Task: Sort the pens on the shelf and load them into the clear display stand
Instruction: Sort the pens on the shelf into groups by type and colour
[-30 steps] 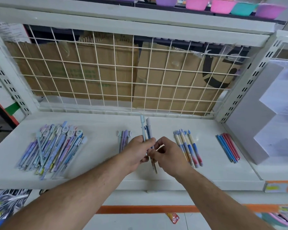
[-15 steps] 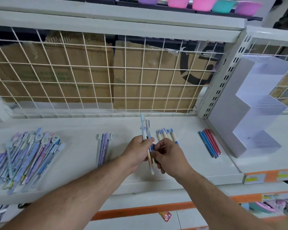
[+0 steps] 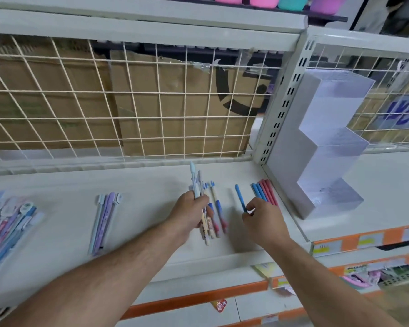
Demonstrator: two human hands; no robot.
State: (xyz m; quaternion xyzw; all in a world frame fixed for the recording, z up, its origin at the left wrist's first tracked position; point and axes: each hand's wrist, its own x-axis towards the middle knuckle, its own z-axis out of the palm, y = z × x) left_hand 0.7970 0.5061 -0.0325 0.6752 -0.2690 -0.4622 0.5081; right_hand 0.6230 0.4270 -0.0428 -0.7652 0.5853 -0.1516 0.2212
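Your right hand (image 3: pixel 263 220) pinches the near end of a single blue pen (image 3: pixel 239 197) between thumb and fingertips, the other fingers curled in. The pen points away from you and sits just left of the row of blue and pink pens (image 3: pixel 265 192). I cannot tell whether its far end touches the shelf (image 3: pixel 151 208) or is lifted.

Your left hand (image 3: pixel 191 212) is closed round a small bunch of pens (image 3: pixel 195 182). Their capped ends stick up past your knuckles and their barrels run down below your palm, over the cream pens (image 3: pixel 219 215) lying on the shelf.

This looks like the sorting step: you are dealing pens out of the bunch into like-coloured groups. The next move is probably to lay the blue pen beside the blue ones in that row, parallel and with ends lined up, then open your fingers without nudging its neighbours.

A lilac group (image 3: pixel 104 218) lies well to the left, and a mixed heap (image 3: pixel 7 220) sits at the far left edge, so much sorting seems to remain.

The clear display stand (image 3: pixel 328 142) is stepped and stands on the next shelf section to your right, with no pens visible in it. Loading has apparently not begun.
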